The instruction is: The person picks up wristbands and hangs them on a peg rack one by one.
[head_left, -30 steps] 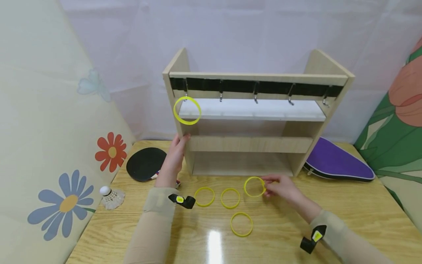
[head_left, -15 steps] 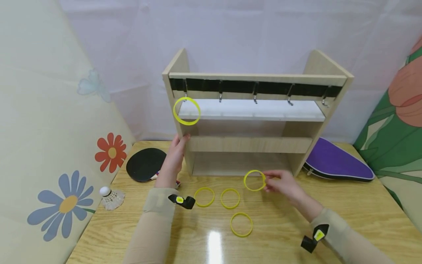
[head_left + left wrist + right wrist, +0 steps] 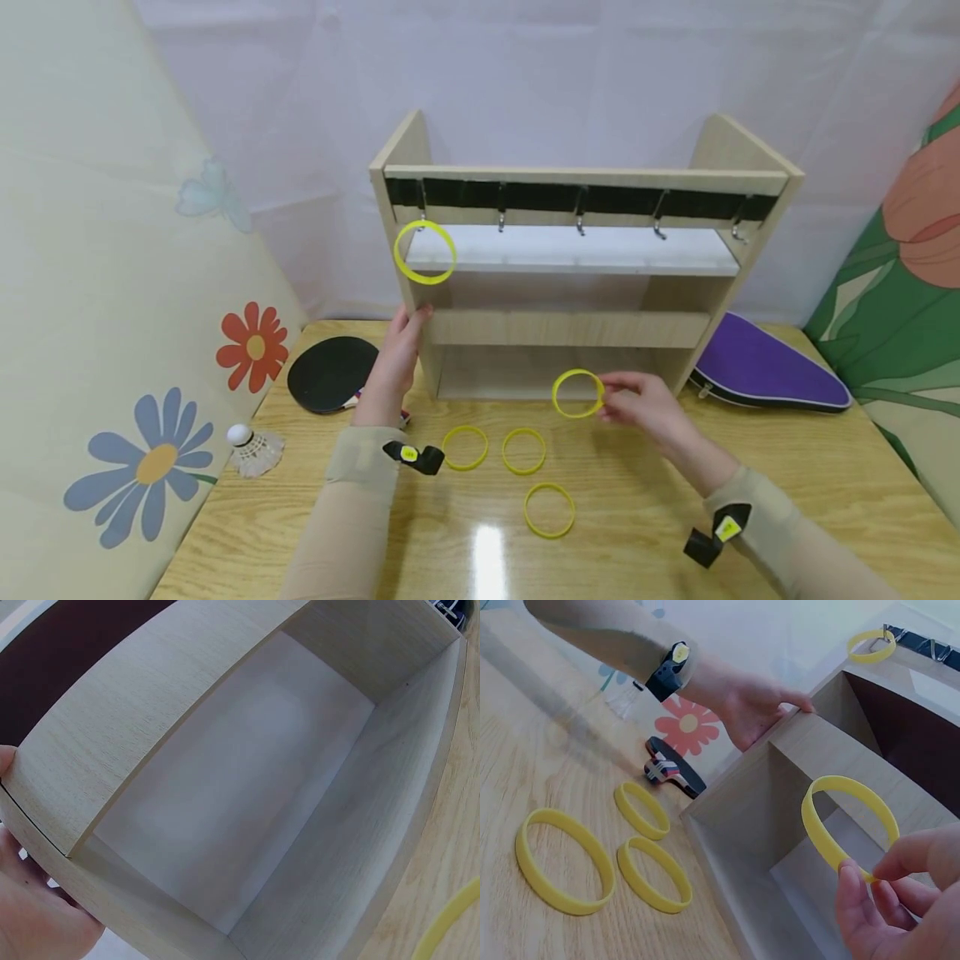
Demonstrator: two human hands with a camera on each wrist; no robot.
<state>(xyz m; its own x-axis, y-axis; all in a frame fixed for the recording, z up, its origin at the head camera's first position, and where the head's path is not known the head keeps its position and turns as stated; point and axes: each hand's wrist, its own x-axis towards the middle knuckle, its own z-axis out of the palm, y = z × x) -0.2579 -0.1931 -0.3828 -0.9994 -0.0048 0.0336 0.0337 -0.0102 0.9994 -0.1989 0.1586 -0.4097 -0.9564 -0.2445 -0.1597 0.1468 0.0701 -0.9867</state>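
Note:
My right hand (image 3: 645, 408) pinches a yellow ring (image 3: 555, 395) between thumb and fingertips, in the air before the rack's lowest compartment. In the right wrist view the ring (image 3: 821, 836) stands tilted, away from the wood. My left hand (image 3: 397, 354) grips the left side panel of the wooden rack (image 3: 570, 327), thumb on the front edge, other fingers at the outer side. From the leftmost metal hook (image 3: 422, 204) hangs another yellow ring (image 3: 397, 262). Three yellow rings lie flat on the table: a left one (image 3: 446, 437), a middle one (image 3: 506, 442) and a nearer one (image 3: 528, 512).
Several more hooks (image 3: 581, 212) line the black strip with nothing on them. A black table tennis bat (image 3: 330, 375) and a shuttlecock (image 3: 255, 450) lie at the left of the table (image 3: 637, 542). Against the rack's right side rests a purple bat case (image 3: 772, 362).
My right hand has raised the pinched ring a little, away from the table and toward the rack. My left hand keeps its grip on the side panel.

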